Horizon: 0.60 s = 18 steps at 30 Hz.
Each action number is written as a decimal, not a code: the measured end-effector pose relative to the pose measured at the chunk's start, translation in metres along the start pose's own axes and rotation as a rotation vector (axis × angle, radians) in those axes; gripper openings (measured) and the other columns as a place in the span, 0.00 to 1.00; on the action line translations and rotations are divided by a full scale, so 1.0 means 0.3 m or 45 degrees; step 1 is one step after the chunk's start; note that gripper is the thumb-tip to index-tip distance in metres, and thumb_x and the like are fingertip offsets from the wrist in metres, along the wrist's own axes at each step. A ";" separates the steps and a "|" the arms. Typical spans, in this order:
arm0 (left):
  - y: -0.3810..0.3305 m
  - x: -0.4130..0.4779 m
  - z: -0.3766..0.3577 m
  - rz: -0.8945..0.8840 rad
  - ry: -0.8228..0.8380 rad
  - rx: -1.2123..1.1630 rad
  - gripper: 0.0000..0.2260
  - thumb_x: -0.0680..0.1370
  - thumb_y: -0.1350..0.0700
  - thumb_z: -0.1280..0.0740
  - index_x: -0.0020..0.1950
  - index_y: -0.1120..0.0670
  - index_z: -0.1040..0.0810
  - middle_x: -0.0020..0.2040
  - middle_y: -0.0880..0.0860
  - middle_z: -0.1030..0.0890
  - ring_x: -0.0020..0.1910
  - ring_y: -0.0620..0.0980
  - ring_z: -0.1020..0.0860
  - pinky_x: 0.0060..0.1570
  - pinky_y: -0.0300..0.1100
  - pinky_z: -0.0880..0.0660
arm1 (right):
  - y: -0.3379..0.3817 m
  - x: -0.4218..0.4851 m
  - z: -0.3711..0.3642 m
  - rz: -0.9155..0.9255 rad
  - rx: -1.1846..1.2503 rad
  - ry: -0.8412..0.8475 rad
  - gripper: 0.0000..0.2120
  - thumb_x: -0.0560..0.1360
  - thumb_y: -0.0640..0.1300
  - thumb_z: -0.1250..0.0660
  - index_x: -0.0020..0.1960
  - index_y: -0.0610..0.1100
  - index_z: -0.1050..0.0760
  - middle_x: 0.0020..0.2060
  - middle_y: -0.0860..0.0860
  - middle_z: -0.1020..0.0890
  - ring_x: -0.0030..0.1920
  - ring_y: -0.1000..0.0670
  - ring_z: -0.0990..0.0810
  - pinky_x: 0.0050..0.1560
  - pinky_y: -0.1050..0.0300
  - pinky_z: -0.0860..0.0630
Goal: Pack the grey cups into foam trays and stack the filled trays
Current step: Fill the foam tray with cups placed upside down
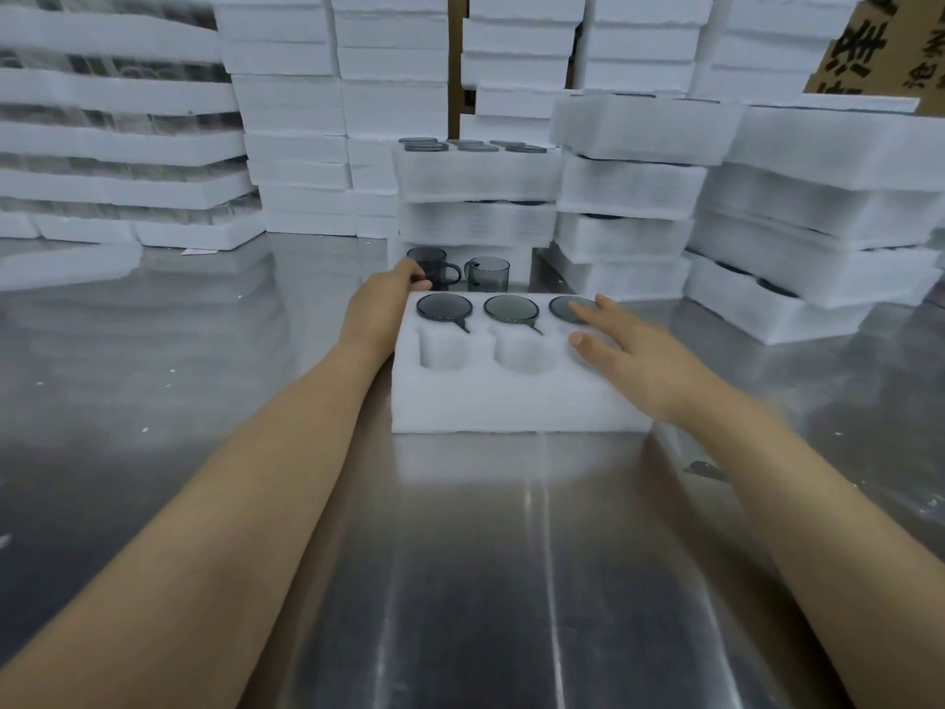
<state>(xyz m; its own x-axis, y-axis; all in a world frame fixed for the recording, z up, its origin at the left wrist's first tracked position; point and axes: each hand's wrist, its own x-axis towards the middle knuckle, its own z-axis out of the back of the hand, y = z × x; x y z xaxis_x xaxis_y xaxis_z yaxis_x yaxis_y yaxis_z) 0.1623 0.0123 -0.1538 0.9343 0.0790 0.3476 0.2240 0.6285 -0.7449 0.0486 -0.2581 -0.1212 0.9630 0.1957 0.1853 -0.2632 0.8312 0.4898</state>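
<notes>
Head view.

Foam tray (511, 401), white, sits on a steel table (511, 580), straight ahead between both forearms. It has six round pockets in two rows.

Far row: three grey cups seated, rims up: left cup (444, 307), middle cup (511, 308), right cup (565, 305). Handles on the first two point toward the near row.

Near row: left pocket (442, 350) and middle pocket (521, 356) hold nothing. The right pocket is hidden under the hand.

Behind the tray, upright on the table: two more grey cups, loose cup A (429, 266) and, just to its right, loose cup B (488, 273). They stand apart, with handles turned toward each other.

Left hand (383, 304) reaches past the tray's far left corner, fingers and thumb curled round loose cup A.

Right hand (629, 350) is spread flat over the tray's right end, fingers straight, holding nothing. Its fingertips overlap the right cup's rim. It is motion-blurred, so I cannot tell if it touches.

Beyond: a stack (475, 197) of filled trays with cup rims showing on top. More white foam stacks (639, 197) stand to the right, left and back. Cardboard box (879, 48) at top right.
</notes>
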 end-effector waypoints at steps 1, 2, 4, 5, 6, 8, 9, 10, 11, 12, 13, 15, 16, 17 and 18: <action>-0.008 -0.020 0.009 -0.024 -0.032 0.036 0.13 0.75 0.47 0.44 0.48 0.51 0.23 0.47 0.47 0.17 0.47 0.52 0.22 0.50 0.48 0.28 | -0.002 -0.003 -0.002 0.003 0.027 -0.022 0.23 0.81 0.52 0.44 0.75 0.55 0.40 0.78 0.53 0.46 0.76 0.51 0.45 0.71 0.60 0.49; -0.013 -0.040 0.016 -0.075 -0.065 0.111 0.13 0.76 0.48 0.43 0.51 0.53 0.24 0.48 0.51 0.17 0.48 0.55 0.22 0.51 0.51 0.27 | -0.002 -0.006 -0.005 0.008 0.055 -0.049 0.22 0.82 0.51 0.43 0.75 0.54 0.39 0.77 0.52 0.44 0.76 0.51 0.44 0.71 0.60 0.49; -0.020 -0.086 0.027 -0.161 -0.213 0.264 0.10 0.81 0.51 0.42 0.55 0.56 0.26 0.47 0.56 0.19 0.48 0.59 0.22 0.49 0.53 0.26 | -0.002 -0.013 -0.010 0.008 0.102 -0.107 0.21 0.82 0.49 0.43 0.75 0.53 0.37 0.77 0.51 0.41 0.75 0.50 0.42 0.70 0.61 0.47; -0.028 -0.109 0.033 -0.209 -0.299 0.291 0.10 0.82 0.52 0.41 0.55 0.56 0.26 0.45 0.56 0.19 0.47 0.58 0.22 0.47 0.53 0.25 | 0.001 -0.018 -0.011 0.005 0.108 -0.146 0.21 0.82 0.48 0.43 0.74 0.51 0.37 0.76 0.50 0.39 0.75 0.50 0.40 0.69 0.61 0.45; -0.036 -0.135 0.039 -0.246 -0.383 0.276 0.10 0.82 0.51 0.41 0.55 0.56 0.25 0.44 0.54 0.19 0.46 0.57 0.22 0.46 0.52 0.25 | 0.006 -0.024 -0.013 0.004 0.091 -0.200 0.21 0.81 0.46 0.43 0.74 0.50 0.36 0.74 0.48 0.35 0.73 0.48 0.37 0.67 0.60 0.42; -0.057 -0.196 0.047 -0.287 -0.516 0.204 0.09 0.81 0.51 0.39 0.54 0.55 0.24 0.40 0.49 0.20 0.42 0.55 0.22 0.42 0.49 0.26 | 0.024 -0.039 -0.015 0.060 -0.044 -0.389 0.21 0.80 0.43 0.43 0.73 0.46 0.35 0.69 0.46 0.29 0.68 0.44 0.31 0.63 0.53 0.35; -0.065 -0.227 0.053 -0.297 -0.580 0.153 0.09 0.81 0.50 0.38 0.53 0.54 0.23 0.38 0.47 0.21 0.41 0.53 0.22 0.41 0.47 0.27 | 0.034 -0.046 -0.017 0.132 -0.148 -0.505 0.21 0.79 0.40 0.42 0.72 0.44 0.34 0.67 0.45 0.26 0.66 0.42 0.30 0.61 0.50 0.33; -0.075 -0.257 0.061 -0.301 -0.648 0.093 0.09 0.80 0.49 0.37 0.52 0.52 0.22 0.36 0.45 0.22 0.39 0.51 0.23 0.40 0.46 0.28 | 0.045 -0.051 -0.020 0.215 -0.237 -0.598 0.22 0.78 0.38 0.41 0.72 0.43 0.33 0.66 0.45 0.25 0.64 0.40 0.29 0.60 0.48 0.33; -0.086 -0.288 0.069 -0.307 -0.706 0.038 0.08 0.80 0.48 0.37 0.51 0.51 0.22 0.35 0.44 0.23 0.37 0.48 0.24 0.39 0.45 0.29 | 0.057 -0.054 -0.022 0.286 -0.280 -0.652 0.23 0.76 0.36 0.40 0.72 0.42 0.33 0.65 0.45 0.24 0.63 0.40 0.28 0.60 0.47 0.33; -0.100 -0.317 0.077 -0.333 -0.740 0.012 0.08 0.79 0.47 0.37 0.50 0.49 0.22 0.34 0.44 0.23 0.36 0.45 0.26 0.38 0.44 0.30 | 0.071 -0.056 -0.026 0.345 -0.285 -0.668 0.24 0.76 0.35 0.40 0.71 0.42 0.32 0.64 0.45 0.24 0.62 0.40 0.28 0.60 0.48 0.34; -0.116 -0.342 0.082 -0.388 -0.747 0.025 0.08 0.79 0.46 0.37 0.50 0.48 0.22 0.33 0.44 0.23 0.35 0.44 0.26 0.37 0.43 0.30 | 0.088 -0.058 -0.033 0.401 -0.276 -0.662 0.24 0.76 0.34 0.40 0.71 0.42 0.32 0.62 0.45 0.23 0.61 0.40 0.27 0.60 0.48 0.34; -0.154 -0.377 0.090 -0.558 -0.734 0.112 0.08 0.78 0.47 0.36 0.49 0.49 0.20 0.33 0.45 0.21 0.34 0.44 0.25 0.35 0.42 0.29 | 0.127 -0.066 -0.055 0.499 -0.275 -0.627 0.24 0.76 0.35 0.39 0.72 0.42 0.33 0.56 0.44 0.21 0.56 0.39 0.25 0.58 0.45 0.32; -0.173 -0.387 0.096 -0.664 -0.740 0.165 0.08 0.78 0.49 0.34 0.48 0.50 0.18 0.33 0.47 0.20 0.33 0.46 0.23 0.33 0.43 0.28 | 0.148 -0.074 -0.065 0.539 -0.275 -0.611 0.24 0.77 0.36 0.39 0.72 0.42 0.33 0.53 0.44 0.20 0.54 0.39 0.23 0.56 0.44 0.30; -0.188 -0.391 0.103 -0.789 -0.756 0.233 0.08 0.78 0.51 0.33 0.47 0.53 0.17 0.33 0.49 0.19 0.32 0.49 0.22 0.31 0.44 0.27 | 0.169 -0.083 -0.073 0.581 -0.268 -0.607 0.24 0.77 0.36 0.38 0.73 0.43 0.34 0.50 0.44 0.19 0.51 0.38 0.23 0.54 0.43 0.28; -0.199 -0.390 0.111 -0.932 -0.774 0.317 0.07 0.77 0.52 0.31 0.46 0.54 0.16 0.32 0.50 0.19 0.30 0.51 0.22 0.28 0.45 0.27 | 0.188 -0.092 -0.079 0.629 -0.265 -0.616 0.24 0.77 0.37 0.37 0.73 0.43 0.33 0.47 0.44 0.19 0.47 0.38 0.22 0.50 0.44 0.27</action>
<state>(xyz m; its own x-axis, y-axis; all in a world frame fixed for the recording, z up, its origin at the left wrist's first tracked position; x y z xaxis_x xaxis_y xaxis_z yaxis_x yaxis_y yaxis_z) 0.0303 -0.0087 -0.1310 0.2705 -0.0543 0.9612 0.5609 0.8203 -0.1115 0.0084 -0.2043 -0.1190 0.5882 0.3619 0.7232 -0.5981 0.7966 0.0878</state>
